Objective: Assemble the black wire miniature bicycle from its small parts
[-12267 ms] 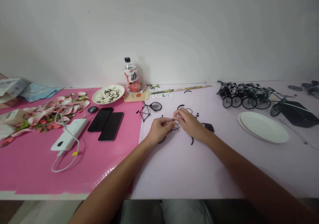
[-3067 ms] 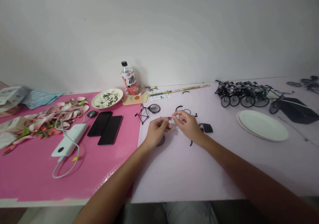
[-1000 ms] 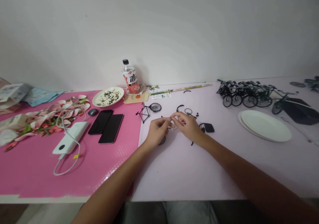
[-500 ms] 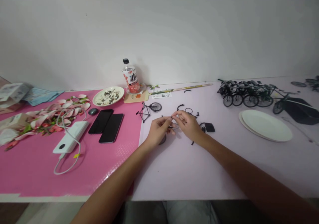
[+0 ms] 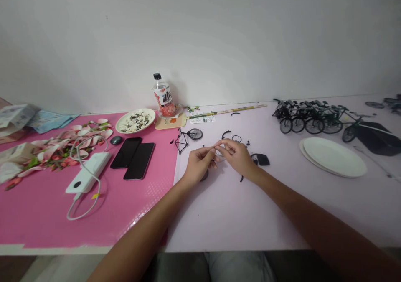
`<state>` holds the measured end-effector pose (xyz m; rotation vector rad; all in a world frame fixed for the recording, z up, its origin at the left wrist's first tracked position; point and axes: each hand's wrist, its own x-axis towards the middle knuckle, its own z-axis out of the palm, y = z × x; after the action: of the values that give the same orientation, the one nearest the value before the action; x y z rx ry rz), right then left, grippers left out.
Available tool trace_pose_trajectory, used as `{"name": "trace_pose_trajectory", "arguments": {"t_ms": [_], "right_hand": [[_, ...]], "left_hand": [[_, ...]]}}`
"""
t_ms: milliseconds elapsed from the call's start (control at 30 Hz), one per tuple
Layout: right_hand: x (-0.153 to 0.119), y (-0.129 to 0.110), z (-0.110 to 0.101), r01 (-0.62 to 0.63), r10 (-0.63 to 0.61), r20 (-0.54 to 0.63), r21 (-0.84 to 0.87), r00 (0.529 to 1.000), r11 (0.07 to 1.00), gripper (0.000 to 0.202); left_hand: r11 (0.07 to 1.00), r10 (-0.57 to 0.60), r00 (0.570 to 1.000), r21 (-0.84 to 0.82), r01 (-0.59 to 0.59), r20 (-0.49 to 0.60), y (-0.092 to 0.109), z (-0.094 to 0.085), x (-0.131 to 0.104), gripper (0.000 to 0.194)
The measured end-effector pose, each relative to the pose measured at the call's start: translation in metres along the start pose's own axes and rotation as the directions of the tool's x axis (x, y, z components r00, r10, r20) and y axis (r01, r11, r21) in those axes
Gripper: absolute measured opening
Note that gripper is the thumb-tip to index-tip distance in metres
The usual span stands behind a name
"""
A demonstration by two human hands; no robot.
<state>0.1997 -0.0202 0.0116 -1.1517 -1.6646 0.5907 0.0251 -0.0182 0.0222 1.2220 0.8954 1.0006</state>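
Note:
My left hand (image 5: 200, 161) and my right hand (image 5: 235, 156) meet fingertip to fingertip above the pale table (image 5: 238, 219). Both are closed in a pinch on something too small to make out. A black miniature bicycle frame with one wheel (image 5: 186, 138) lies just beyond my left hand. Partly hidden under that hand is a dark round part (image 5: 204, 175). Around my right hand lie a thin black ring (image 5: 236, 138), a curved black piece (image 5: 226, 134) and a flat black part (image 5: 263, 159).
Assembled miniature bicycles (image 5: 308, 117) stand at the back right, near white oval plates (image 5: 335, 157). On the pink surface (image 5: 131, 215) lie two phones (image 5: 139, 161), a white power bank (image 5: 87, 172), petals (image 5: 59, 148) and a plate (image 5: 120, 125). A bottle (image 5: 164, 98) stands at the back.
My right fingers have shifted very slightly at the pinch. Otherwise only a small shift of the whole view shows.

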Motion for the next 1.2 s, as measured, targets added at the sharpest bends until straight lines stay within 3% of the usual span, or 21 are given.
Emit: {"name": "trace_pose_trajectory", "arguments": {"t_ms": [300,567,867,1200], "right_hand": [[0.003,-0.003,-0.001,-0.144,0.138,0.041,0.187,0.99,0.972,0.027],[0.003,0.0,0.0,-0.189,0.187,0.034,0.241,0.982,0.952,0.029],[0.004,0.002,0.0,-0.206,0.202,0.043,0.281,0.978,0.937,0.035],[0.005,0.005,-0.001,-0.218,0.215,0.041,0.276,0.976,0.936,0.035]], "left_hand": [[0.974,0.088,0.992,0.217,-0.067,-0.086,0.01,0.001,-0.006,0.036],[0.976,-0.025,0.996,0.215,0.044,-0.089,0.014,0.001,-0.008,0.043],[0.983,0.08,0.996,0.167,-0.072,-0.042,0.008,-0.004,-0.003,0.044],[0.952,0.139,0.99,0.278,-0.125,-0.029,0.001,-0.005,-0.003,0.039]]}}
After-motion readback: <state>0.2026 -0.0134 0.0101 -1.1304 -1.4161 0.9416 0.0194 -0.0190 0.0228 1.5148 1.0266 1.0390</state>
